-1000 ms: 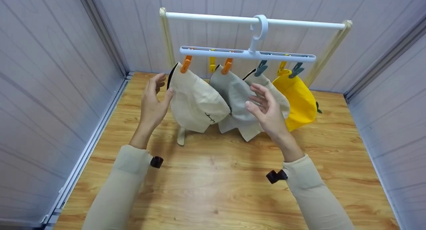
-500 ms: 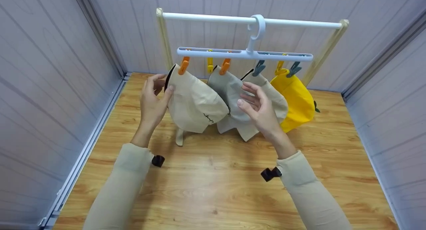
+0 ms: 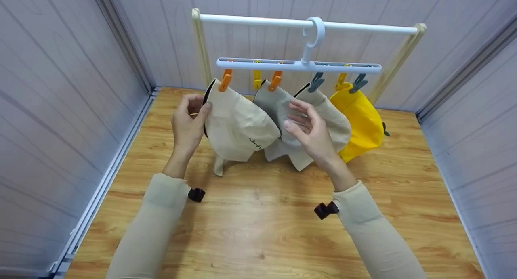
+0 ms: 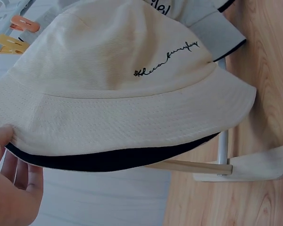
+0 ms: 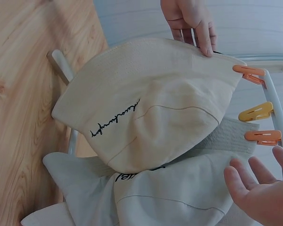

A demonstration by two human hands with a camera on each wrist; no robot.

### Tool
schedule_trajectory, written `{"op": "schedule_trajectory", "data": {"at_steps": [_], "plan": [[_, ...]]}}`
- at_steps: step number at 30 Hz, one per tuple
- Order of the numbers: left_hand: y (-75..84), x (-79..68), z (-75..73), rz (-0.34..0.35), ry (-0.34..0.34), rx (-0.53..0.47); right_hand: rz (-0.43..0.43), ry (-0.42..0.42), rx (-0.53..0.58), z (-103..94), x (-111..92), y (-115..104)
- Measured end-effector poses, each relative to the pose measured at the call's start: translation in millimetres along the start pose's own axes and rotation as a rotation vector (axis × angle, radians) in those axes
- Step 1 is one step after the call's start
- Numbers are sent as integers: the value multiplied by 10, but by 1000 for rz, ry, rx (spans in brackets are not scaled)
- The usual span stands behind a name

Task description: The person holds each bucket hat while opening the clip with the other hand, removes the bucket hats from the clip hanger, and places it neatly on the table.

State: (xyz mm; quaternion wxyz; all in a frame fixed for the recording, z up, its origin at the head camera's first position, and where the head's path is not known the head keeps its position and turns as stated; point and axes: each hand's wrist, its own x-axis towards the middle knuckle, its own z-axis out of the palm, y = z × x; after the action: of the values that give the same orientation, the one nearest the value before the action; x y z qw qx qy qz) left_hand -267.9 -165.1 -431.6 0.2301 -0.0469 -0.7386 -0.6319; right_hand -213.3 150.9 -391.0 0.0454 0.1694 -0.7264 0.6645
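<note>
My left hand (image 3: 188, 127) pinches the brim of a cream bucket hat (image 3: 238, 121), thumb on the outer face and fingers behind. In the left wrist view, black lining (image 4: 132, 157) and dark script show on this hat. An orange clip (image 3: 225, 81) holds its brim from above. My right hand (image 3: 313, 137) is held with loosely bent fingers before a grey bucket hat (image 3: 275, 99), which hangs from another orange clip (image 3: 275, 81). No object is in that hand; whether its fingers touch the grey hat I cannot tell.
A pale clip hanger (image 3: 278, 65) hooks over a white rail (image 3: 258, 19). Farther right hang another light hat (image 3: 337, 117) and a yellow hat (image 3: 359, 117). A yellow clip (image 3: 257, 79) hangs between the orange ones. Panel walls enclose the wooden floor (image 3: 258, 230).
My left hand has closed in on the cream hat's brim and taken hold of it. My right hand has shifted left, from the light hat toward the grey one.
</note>
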Motion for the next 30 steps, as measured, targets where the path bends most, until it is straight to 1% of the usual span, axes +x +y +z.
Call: {"op": "schedule_trajectory", "data": {"at_steps": [5,8,14,20,25,30], "plan": [[34,-22,12,-51,-1,-29,1,-1,2,39,33,-18],[52,-31,11,-85,-16,-53,-11,-8,-9,67,62,-35],[70,-43,2,-160,-66,-110,-48,-30,-53,127,131,-83],[75,-28,-21,-221,-133,-172,-77,-43,-94,224,219,-174],[75,1,-34,-245,-163,-193,-93,-63,-105,305,304,-237],[89,22,-43,-255,-192,-193,-93,-73,-51,405,387,-245]]}}
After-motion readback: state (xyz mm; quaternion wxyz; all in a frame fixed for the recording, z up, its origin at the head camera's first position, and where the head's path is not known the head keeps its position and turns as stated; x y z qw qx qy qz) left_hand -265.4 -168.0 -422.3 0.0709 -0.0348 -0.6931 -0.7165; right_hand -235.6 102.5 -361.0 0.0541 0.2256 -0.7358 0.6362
